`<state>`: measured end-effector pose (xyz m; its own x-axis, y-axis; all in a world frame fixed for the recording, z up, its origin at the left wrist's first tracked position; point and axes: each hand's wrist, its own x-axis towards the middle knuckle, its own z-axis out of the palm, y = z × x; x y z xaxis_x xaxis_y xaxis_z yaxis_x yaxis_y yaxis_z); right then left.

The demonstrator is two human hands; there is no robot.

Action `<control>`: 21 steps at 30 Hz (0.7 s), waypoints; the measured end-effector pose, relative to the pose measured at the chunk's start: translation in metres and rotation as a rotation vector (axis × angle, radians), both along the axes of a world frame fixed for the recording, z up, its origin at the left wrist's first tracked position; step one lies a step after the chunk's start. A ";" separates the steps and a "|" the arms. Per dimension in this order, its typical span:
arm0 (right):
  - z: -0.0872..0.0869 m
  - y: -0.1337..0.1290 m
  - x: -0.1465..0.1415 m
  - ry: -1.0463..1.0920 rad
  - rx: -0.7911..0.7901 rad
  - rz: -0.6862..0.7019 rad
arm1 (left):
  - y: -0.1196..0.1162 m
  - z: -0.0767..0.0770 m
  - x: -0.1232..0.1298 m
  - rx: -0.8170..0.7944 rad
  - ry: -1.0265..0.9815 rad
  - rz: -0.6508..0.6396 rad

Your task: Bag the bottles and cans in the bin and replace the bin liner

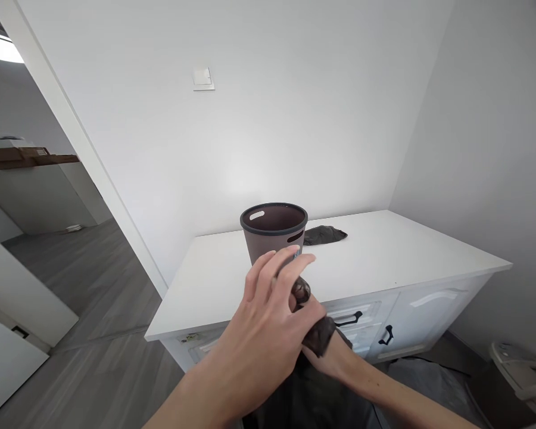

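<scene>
My left hand (268, 325) is in front of the bin, its fingers spread and slightly bent, their tips free. Just behind its thumb, a crumpled dark plastic bag (319, 336) is bunched around my right hand (311, 301). That hand is mostly hidden by the left one and the plastic, but its fingers appear closed on the bag. Beyond both hands, a brownish-grey bin (272, 241) with a dark rim and handle slots stands upright on the white cabinet top. My left hand covers its lower part.
Another dark folded bag (325, 235) lies behind the bin at right. The white cabinet (429, 250) has black handles and stands against the wall. A lidded container (518, 375) is on the floor at lower right. A doorway opens at left.
</scene>
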<state>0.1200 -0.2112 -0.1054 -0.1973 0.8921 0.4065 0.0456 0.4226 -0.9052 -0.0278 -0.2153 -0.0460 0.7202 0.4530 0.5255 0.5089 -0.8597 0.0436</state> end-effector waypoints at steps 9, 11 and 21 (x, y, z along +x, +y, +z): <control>0.019 0.016 0.003 0.133 -0.510 0.083 | 0.002 -0.037 -0.007 -0.623 -0.649 0.190; 0.022 0.018 0.005 0.154 -0.512 0.137 | 0.000 -0.041 -0.006 -0.678 -0.697 0.199; 0.032 0.012 0.015 -0.006 -0.495 0.045 | -0.003 -0.048 0.002 -0.675 -0.712 0.205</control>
<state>0.1351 -0.1991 -0.0729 -0.2415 0.9682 -0.0649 0.0428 -0.0562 -0.9975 -0.0256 -0.2178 -0.0939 0.2122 0.8956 0.3910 0.3105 -0.4412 0.8420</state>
